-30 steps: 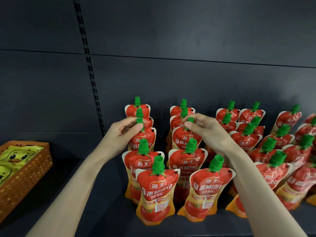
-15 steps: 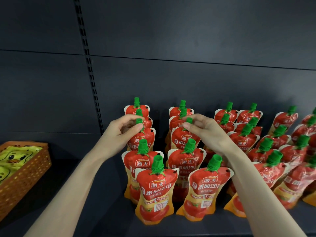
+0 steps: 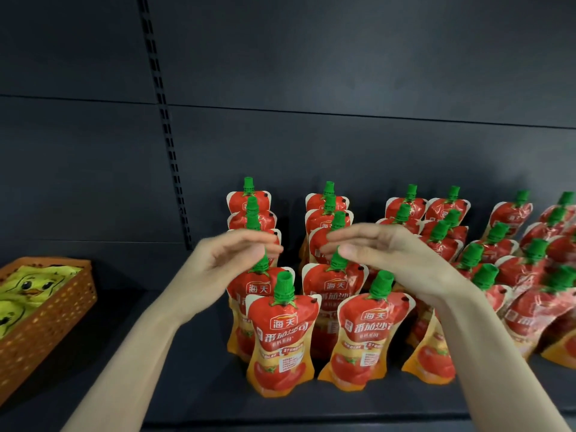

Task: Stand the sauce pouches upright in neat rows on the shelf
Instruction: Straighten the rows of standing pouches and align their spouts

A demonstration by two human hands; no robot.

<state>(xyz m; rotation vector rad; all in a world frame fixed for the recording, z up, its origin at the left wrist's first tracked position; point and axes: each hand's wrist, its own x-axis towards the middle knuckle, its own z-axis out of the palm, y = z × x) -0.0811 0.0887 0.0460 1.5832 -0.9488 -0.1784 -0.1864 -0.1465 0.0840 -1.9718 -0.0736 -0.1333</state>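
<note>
Red sauce pouches with green caps stand upright in rows on the dark shelf (image 3: pixel 193 394). The leftmost row ends in a front pouch (image 3: pixel 282 335); a second row's front pouch (image 3: pixel 363 335) stands beside it. More pouches (image 3: pixel 511 285) crowd the right, some leaning. My left hand (image 3: pixel 227 263) hovers above the left row with fingers straight and blurred, holding nothing. My right hand (image 3: pixel 389 254) hovers over the second row, fingers straight, holding nothing. Both hands partly hide the middle pouches.
An orange perforated basket (image 3: pixel 59 313) with yellow duck-print packets sits at the shelf's left end. A slotted upright rail (image 3: pixel 168 145) runs up the dark back panel. Bare shelf lies between the basket and the pouches.
Both hands let go of the pouch caps they pinched, opened their fingers and drew back towards me and slightly downward. The pouches stay standing.
</note>
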